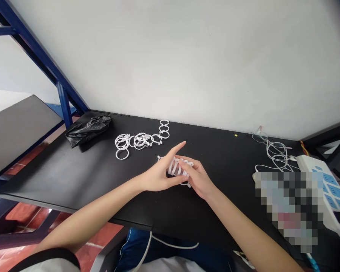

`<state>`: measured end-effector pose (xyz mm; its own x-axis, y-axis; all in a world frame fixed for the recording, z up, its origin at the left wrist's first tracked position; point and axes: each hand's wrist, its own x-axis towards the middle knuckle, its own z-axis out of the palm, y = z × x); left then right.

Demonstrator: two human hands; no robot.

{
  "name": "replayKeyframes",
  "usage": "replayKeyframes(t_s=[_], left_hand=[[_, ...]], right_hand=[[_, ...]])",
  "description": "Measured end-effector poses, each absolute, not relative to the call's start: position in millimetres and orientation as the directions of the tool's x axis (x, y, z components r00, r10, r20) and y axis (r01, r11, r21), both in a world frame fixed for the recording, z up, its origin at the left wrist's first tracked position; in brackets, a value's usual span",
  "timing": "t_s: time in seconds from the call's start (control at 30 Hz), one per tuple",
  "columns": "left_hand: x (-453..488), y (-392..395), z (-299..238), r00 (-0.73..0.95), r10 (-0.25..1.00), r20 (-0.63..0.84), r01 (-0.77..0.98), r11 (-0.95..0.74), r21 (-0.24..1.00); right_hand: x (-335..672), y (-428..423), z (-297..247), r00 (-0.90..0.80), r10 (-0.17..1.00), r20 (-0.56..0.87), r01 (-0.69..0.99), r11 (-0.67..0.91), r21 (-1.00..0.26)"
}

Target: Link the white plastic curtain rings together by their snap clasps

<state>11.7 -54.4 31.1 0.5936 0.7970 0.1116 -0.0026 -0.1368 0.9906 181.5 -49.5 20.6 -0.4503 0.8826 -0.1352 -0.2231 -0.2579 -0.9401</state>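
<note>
Over the black table, a stack of white plastic curtain rings (174, 167) with small eyelets sits between my two hands. My left hand (160, 173) is curved around the stack's left side, one finger pointing up and away and another digit lying along the near side. My right hand (198, 177) grips the stack from the right, its fingers bent over the rings. Part of the stack is hidden by my fingers. Beyond my hands, more white rings (122, 153) lie on the table in a loose cluster, with a short line of rings (164, 128) at its right end.
A crumpled black plastic bag (87, 130) lies at the back left of the table (102, 173). On the right are tangled white cables (277, 155), a white power strip (328, 189) and a pixelated object (289, 211). A white wall (187, 68) rises behind.
</note>
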Motion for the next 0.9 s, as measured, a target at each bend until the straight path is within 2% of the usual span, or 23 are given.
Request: replayKeyframes(t_s=[0.3,0.4,0.5,0.63,0.73,0.9], left_hand=[[11.9,-53.5,32.4,0.653,0.756,0.047,-0.145,0.064,0.987],[10.9,-50.2,30.2,0.662,0.748,0.037,-0.247,0.171,0.954],[7.0,-47.3,34.4,0.663,0.749,-0.003,-0.320,0.287,0.903],[0.7,-48.7,46.6,0.696,0.718,-0.023,-0.374,0.390,0.841],[-0.8,-51.8,50.9,0.768,0.640,0.009,-0.381,0.446,0.810],[-0.9,-52.9,48.5,0.846,0.532,0.032,-0.350,0.510,0.786]], right_hand=[[183.6,-50.5,22.3,-0.449,0.885,-0.125,-0.104,-0.190,-0.976],[186.7,-47.2,26.0,-0.549,0.828,-0.115,-0.133,-0.222,-0.966],[189.3,-44.0,32.1,-0.636,0.771,-0.045,-0.206,-0.225,-0.952],[193.3,-43.0,41.8,-0.688,0.725,0.026,-0.251,-0.204,-0.946],[196.4,-44.0,45.0,-0.715,0.699,-0.001,-0.254,-0.261,-0.931],[196.4,-47.1,40.8,-0.849,0.528,-0.022,-0.242,-0.426,-0.872]])
